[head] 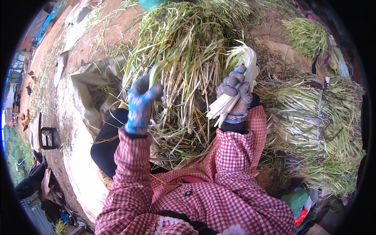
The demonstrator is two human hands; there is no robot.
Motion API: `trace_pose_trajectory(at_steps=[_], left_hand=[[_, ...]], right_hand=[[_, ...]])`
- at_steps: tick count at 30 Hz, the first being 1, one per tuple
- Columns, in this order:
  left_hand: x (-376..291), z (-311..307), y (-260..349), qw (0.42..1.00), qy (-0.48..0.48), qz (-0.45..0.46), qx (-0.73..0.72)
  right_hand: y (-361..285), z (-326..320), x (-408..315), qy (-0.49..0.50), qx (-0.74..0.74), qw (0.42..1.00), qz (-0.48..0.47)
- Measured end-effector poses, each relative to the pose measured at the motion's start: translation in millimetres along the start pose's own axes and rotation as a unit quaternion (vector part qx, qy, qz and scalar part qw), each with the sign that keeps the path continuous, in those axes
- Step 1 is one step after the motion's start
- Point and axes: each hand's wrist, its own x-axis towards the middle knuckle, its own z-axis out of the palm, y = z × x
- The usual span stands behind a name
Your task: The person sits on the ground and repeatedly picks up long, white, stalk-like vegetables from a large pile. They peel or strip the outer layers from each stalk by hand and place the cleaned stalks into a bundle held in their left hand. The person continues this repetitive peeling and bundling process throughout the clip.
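My left hand (141, 100), in a blue patterned glove, pinches a pale green leafy stalk (156, 73) between thumb and fingers; the stalk's upper part is blurred. My right hand (235, 89), in a greyish patterned glove, is closed around a bundle of white stalks (224, 105). The bundle's cut-looking ends point down to the left, and its pale curled leaves stand out above the fingers. Before me, between and beyond both hands, lies a big loose heap of long green leafy stalks (182, 53) with whitish lower ends and some dry, straw-coloured strands.
Tied piles of green and white stalks (311, 114) lie at right, with another green bundle (307, 36) behind. A crumpled pale sack (88, 85) and whitish sheeting (76, 164) cover ground at left. Farther left are a small dark stool (48, 138) and a chicken (26, 119).
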Motion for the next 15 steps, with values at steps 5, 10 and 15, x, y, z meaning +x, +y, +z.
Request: trace_pose_trajectory(at_steps=[5, 10, 15], left_hand=[[-44.6, 26.8, 8.8, 0.995, -0.013, -0.015, -0.103], [-52.2, 52.4, 0.3, 0.995, -0.009, -0.046, -0.085], [-49.6, 75.2, -18.8, 0.999, 0.043, -0.015, 0.002]], right_hand=[[11.1, 9.3, -0.3, -0.017, -0.002, 1.0, 0.025], [7.3, -9.7, 6.6, -0.008, -0.047, 0.995, 0.089], [16.8, 2.6, -3.5, 0.181, -0.3, 0.926, 0.142]])
